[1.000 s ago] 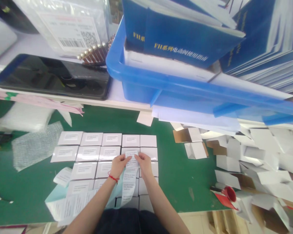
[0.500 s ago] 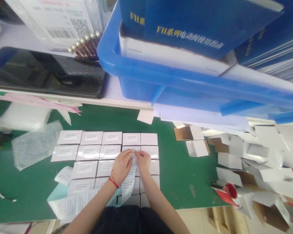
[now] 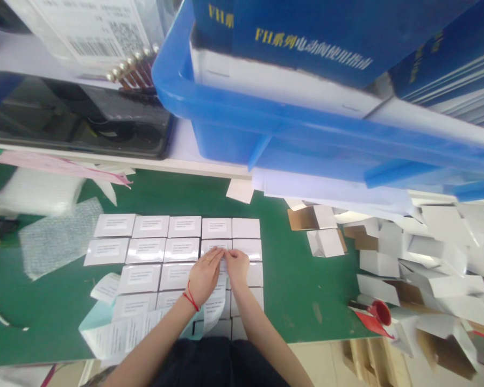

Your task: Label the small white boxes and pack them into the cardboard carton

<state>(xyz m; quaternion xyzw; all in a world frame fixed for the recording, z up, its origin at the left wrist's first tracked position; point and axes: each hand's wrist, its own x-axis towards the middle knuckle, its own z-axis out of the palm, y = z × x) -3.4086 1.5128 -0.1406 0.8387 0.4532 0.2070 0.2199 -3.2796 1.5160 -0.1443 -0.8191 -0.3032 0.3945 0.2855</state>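
Clock dirs taken from the hands. L hand (image 3: pixel 204 274), w/ a red string bracelet (image 3: pixel 191 296) at the wrist, lies palm-down, fingers together & bent over a box in the grid of white boxes (image 3: pixel 181 250); can't tell if it grips anything, fingertips' undersides hidden. R hand (image 3: pixel 237 266) is just beside it at 3 o'clock, thumb & finger pinched on the top end of the label strip (image 3: pixel 214 305), tips touching or nearly touching L fingertips. Strip hangs from there twd 6 o'clock, curving b/w the forearms; more printed label fanfold (image 3: pixel 116 336) lies at 7–8 o'clock, partly under L forearm. Boxes twd 9–10 o'clock carry stuck labels; the top-row end box at 1 o'clock, R of the labelled ones, has a plain top. Bubble wrap (image 3: pixel 60 237) at 9–10 o'clock on the green tabletop (image 3: pixel 298 274), open white cartons (image 3: pixel 439 285) piled at 3–4, red roll-like thing (image 3: pixel 380 312) by them approx 4. Blue bin (image 3: pixel 226 142) w/ blue booklets (image 3: pixel 306 32) on the shelf at 12–1, blk phone (image 3: pixel 76 115) at 10–11.
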